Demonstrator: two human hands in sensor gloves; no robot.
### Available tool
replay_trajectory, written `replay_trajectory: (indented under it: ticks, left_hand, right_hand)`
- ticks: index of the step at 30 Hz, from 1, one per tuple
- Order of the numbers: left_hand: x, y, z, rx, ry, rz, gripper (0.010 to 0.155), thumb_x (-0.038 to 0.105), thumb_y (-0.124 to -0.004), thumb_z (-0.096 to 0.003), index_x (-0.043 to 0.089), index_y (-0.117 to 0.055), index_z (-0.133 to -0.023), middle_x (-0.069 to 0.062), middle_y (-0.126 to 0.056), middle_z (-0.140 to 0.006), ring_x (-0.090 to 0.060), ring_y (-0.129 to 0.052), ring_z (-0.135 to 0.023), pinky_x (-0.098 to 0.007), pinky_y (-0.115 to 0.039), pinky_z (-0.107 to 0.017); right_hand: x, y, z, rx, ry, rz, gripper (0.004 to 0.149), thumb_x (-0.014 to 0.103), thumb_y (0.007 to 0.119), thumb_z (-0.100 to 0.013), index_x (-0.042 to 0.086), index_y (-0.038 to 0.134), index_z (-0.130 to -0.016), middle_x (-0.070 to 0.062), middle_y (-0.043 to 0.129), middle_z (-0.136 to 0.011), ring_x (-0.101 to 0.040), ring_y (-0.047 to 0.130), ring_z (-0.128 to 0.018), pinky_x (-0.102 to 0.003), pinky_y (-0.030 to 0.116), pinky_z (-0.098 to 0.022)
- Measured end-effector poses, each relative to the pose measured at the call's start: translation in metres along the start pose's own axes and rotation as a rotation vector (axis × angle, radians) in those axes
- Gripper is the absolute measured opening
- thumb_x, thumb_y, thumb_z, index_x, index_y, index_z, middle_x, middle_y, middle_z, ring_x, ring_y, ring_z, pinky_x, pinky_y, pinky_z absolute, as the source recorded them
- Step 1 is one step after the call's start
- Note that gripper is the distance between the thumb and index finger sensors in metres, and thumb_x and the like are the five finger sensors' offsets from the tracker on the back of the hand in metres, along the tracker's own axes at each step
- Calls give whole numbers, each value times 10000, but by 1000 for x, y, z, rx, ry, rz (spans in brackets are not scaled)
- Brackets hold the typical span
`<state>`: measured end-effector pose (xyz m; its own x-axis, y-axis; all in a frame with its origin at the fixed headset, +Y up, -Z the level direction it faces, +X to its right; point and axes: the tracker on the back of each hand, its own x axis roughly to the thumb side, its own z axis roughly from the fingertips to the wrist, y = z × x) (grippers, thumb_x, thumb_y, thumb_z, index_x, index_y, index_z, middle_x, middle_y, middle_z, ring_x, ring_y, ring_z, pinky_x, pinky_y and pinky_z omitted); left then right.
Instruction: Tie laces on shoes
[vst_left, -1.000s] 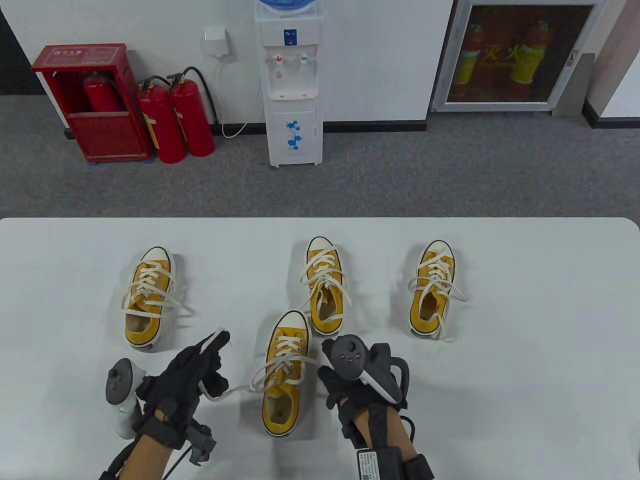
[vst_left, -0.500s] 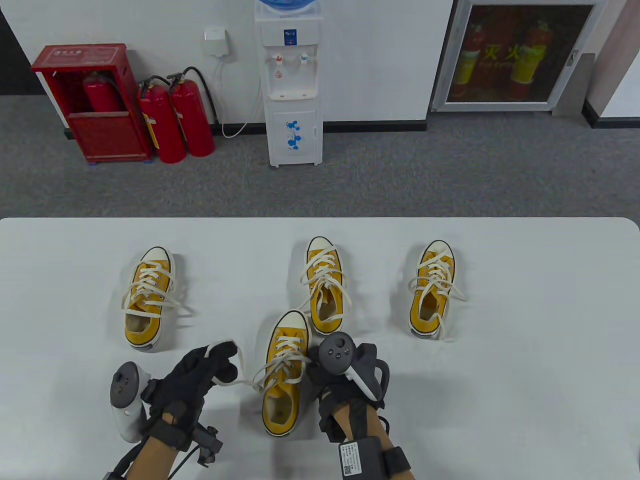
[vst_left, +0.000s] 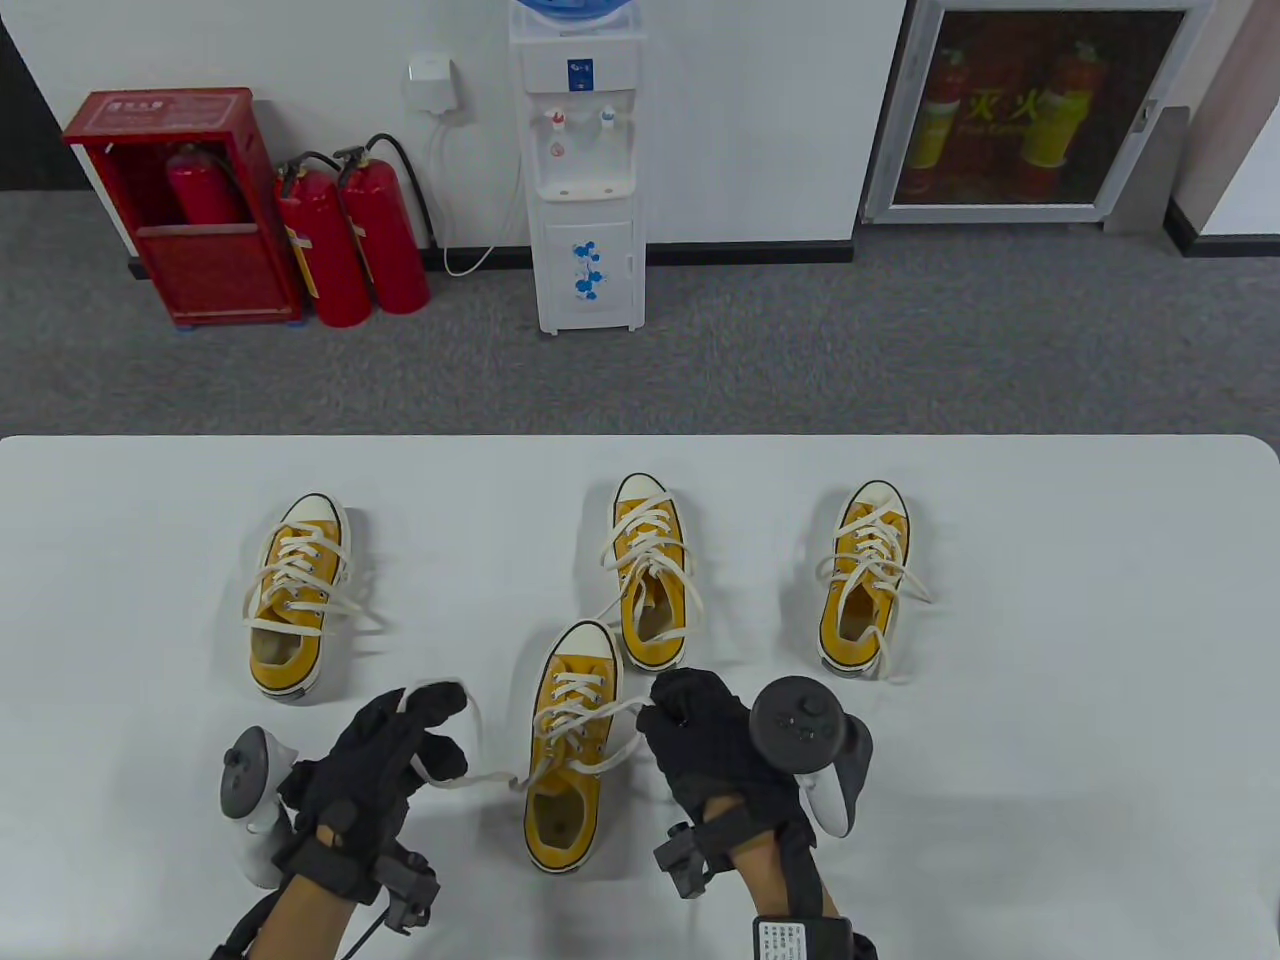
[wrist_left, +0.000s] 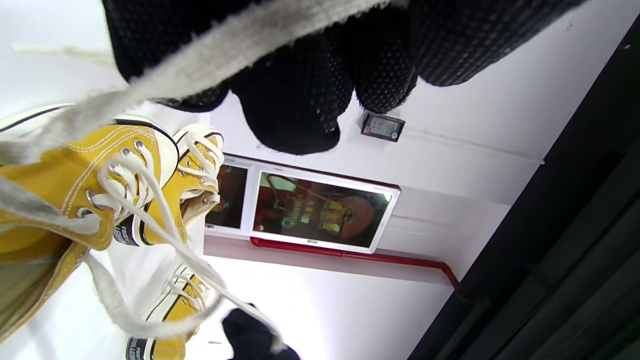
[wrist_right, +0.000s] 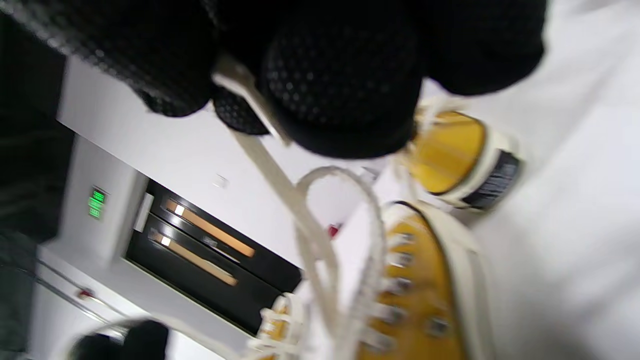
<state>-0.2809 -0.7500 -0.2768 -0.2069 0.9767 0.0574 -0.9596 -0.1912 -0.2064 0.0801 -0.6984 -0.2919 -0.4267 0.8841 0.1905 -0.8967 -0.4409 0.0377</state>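
The nearest yellow shoe (vst_left: 568, 760) stands toe-away between my hands. My left hand (vst_left: 440, 730) sits to its left, fingers curled round the left lace (vst_left: 485, 778), which loops over the fingertips. My right hand (vst_left: 668, 715) is beside the shoe's right side and pinches the right lace (vst_left: 600, 708), drawn taut from the eyelets. The left wrist view has the lace (wrist_left: 210, 65) crossing under the gloved fingers (wrist_left: 295, 110), with the shoe (wrist_left: 55, 200) below. In the blurred right wrist view the fingers (wrist_right: 340, 90) pinch the lace (wrist_right: 280, 170) above the shoe (wrist_right: 420, 290).
Three more yellow shoes with loose laces stand farther back: one at the left (vst_left: 295, 600), one in the middle (vst_left: 650, 580) just behind the near shoe, one at the right (vst_left: 862, 585). The white table (vst_left: 1050, 700) ends at its far edge before grey carpet.
My right hand has turned over and shifted right, pulling the right lace out from the shoe. My left hand keeps hold of the left lace and has barely moved.
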Motion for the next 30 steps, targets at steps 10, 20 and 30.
replay_trajectory:
  ticks: [10,20,30]
  left_hand:
    - [3,-16,-1,-71,-27,-228,588,579,-768,-498,305,-669,-1010,-56,-732,-1098,-140,-1011,-397,-481,-854,-496]
    - [9,-49,3,-208,-83,-442,728,622,-798,-470,301,-566,-1081,-64,-682,-1132,-162,-1005,-434,-502,-836,-518]
    - [5,-70,7,-236,-116,-650,774,632,-864,-428,303,-595,-1074,-60,-724,-1105,-182,-1012,-470,-512,-830,-520]
  right_hand:
    - [28,3,14,14,-202,-230,411,484,854,-435,116,978,-572,-63,909,-794,-139,959,-356,-452,809,-403]
    - [36,33,20,89,-235,-166,386,493,874,-422,199,1006,-634,-41,695,-994,-286,767,-812,-606,557,-652]
    - [44,54,25,171,-257,-134,381,517,862,-420,261,997,-669,-22,561,-1090,-385,416,-1068,-714,313,-712]
